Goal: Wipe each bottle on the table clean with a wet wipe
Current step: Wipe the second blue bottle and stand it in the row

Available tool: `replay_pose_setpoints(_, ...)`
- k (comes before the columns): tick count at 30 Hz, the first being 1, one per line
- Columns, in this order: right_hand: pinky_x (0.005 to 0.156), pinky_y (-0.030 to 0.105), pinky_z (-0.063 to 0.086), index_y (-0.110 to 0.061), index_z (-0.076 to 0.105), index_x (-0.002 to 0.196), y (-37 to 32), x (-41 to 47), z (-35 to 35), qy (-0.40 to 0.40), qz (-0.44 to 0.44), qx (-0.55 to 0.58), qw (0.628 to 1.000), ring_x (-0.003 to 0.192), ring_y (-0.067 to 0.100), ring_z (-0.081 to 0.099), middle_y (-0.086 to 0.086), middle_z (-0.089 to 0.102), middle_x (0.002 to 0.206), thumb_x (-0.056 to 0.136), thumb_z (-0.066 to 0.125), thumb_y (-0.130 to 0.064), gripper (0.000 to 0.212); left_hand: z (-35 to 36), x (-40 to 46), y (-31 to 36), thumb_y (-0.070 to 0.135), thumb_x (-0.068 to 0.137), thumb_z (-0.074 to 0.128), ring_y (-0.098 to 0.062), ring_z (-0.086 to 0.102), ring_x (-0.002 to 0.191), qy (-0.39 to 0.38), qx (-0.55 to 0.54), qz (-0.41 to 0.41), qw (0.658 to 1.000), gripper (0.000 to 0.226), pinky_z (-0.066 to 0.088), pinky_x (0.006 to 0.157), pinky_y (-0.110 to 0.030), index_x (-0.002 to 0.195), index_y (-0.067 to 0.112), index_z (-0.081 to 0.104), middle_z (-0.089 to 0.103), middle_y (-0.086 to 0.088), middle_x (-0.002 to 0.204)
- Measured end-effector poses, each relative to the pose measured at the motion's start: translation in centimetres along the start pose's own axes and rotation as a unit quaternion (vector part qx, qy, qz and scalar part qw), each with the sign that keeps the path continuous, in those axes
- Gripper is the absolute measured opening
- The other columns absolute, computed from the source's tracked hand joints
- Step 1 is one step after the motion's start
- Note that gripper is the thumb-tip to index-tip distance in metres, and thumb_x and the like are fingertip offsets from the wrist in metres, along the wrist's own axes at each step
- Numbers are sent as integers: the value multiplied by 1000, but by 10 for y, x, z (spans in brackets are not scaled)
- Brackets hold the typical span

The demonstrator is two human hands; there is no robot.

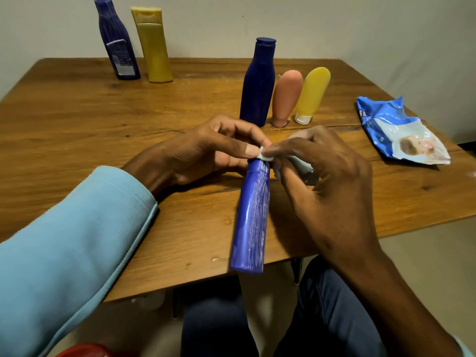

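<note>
— Where is the blue bottle (251, 217)?
— In the middle of the frame, tilted, with its top end up at both hands and its flat end low over the table (77, 119) edge.
— What do the fingers do?
— The left hand (206, 150) fingers pinch the bottle's top. The right hand (324, 176) fingers curl round a white wipe (265, 155) pressed on that same top.
</note>
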State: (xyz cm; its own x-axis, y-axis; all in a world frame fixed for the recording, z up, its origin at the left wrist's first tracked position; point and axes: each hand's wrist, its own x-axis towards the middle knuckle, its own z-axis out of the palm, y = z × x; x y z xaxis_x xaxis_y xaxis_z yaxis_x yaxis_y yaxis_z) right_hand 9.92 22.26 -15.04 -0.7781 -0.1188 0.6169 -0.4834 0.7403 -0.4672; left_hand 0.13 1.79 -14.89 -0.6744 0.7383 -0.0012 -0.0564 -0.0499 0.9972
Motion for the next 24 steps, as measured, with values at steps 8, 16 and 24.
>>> replay_pose_setpoints(8, 76, 18, 48, -20, 79, 111, -4, -3, -4, -3, -4, -6, 1000, 97, 10, 62, -4, 67, 104, 96, 68, -17, 19, -2, 1, -1, 0, 89, 62, -35, 59, 110, 7, 16, 3, 1000, 32, 52, 97, -40, 121, -6, 63, 64, -21, 112)
replay_pose_setpoints(16, 78, 26, 52, -20, 79, 112, -16, -21, -11, -30, -8, 30, 999, 100, 11, 64, -4, 67, 106, 97, 65, -19, 21, -3, 1, -2, -1, 88, 65, -26, 65, 105, 18, 16, -3, 1000, 30, 52, 95, -38, 118, -3, 66, 67, -17, 111)
replay_pose_setpoints(24, 75, 20, 48, -24, 81, 110, -30, -48, -27, -50, -2, 43, 998, 97, 9, 65, -8, 67, 104, 96, 69, -16, 20, -2, 1, -1, 1, 89, 65, -26, 70, 111, 20, 28, 1, 999, 27, 55, 103, -43, 116, -1, 67, 72, -19, 115)
